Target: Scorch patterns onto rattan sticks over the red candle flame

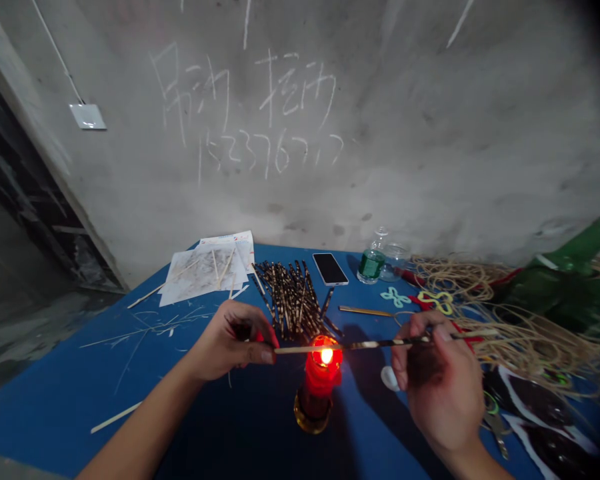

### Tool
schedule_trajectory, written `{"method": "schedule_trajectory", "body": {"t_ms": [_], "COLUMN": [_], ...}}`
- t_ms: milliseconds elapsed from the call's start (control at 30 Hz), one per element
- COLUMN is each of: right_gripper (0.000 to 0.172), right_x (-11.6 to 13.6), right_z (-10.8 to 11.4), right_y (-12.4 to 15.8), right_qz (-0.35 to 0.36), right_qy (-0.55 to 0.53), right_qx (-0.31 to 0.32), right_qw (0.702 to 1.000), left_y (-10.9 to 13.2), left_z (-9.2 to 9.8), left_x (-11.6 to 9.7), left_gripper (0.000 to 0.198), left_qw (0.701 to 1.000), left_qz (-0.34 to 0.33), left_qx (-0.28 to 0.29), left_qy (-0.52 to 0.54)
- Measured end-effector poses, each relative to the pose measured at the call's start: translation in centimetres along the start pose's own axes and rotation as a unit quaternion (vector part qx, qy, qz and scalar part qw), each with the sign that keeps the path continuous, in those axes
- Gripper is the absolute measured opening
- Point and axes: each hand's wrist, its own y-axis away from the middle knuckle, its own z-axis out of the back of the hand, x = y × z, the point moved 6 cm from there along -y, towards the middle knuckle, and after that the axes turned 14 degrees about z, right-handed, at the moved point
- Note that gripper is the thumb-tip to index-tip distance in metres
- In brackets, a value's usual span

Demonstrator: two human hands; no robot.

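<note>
My left hand and my right hand both grip a long, thin bamboo stick with dark scorch marks, holding it level. Its middle passes through the flame of a glowing red candle lamp on a brass-coloured base. Beyond my left hand lies a heap of similar scorched sticks. A thin brass-coloured tool lies just beyond my right hand.
The blue tabletop also holds papers with pale sticks, a phone, glass bottles, small coloured knots, tangled cane strands, scissors and a green object. A concrete wall rises behind.
</note>
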Motion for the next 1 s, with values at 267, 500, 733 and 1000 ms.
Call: {"method": "schedule_trajectory", "body": {"t_ms": [267, 500, 733, 1000], "right_gripper": [0.033, 0.033, 0.032, 0.033], "right_x": [0.40, 0.37, 0.61, 0.66], "right_z": [-0.41, -0.09, -0.30, -0.43], "right_y": [-0.07, 0.08, 0.15, 0.38], "right_qz": [0.012, 0.012, 0.025, 0.020], "right_qy": [0.003, 0.011, 0.013, 0.012], "right_qx": [0.004, 0.010, 0.019, 0.023], "right_qw": [1.000, 1.000, 0.999, 0.999], "left_y": [-0.01, 0.04, 0.04, 0.11], "left_z": [-0.10, 0.02, -0.12, 0.31], "left_x": [-0.17, -0.09, -0.22, -0.13], "left_gripper": [0.023, 0.021, 0.026, 0.029], "left_qw": [1.000, 1.000, 1.000, 1.000], "left_qz": [-0.004, -0.011, -0.005, -0.009], "left_qx": [0.004, 0.000, 0.002, 0.003], "left_qy": [0.000, -0.008, -0.011, -0.022]}}
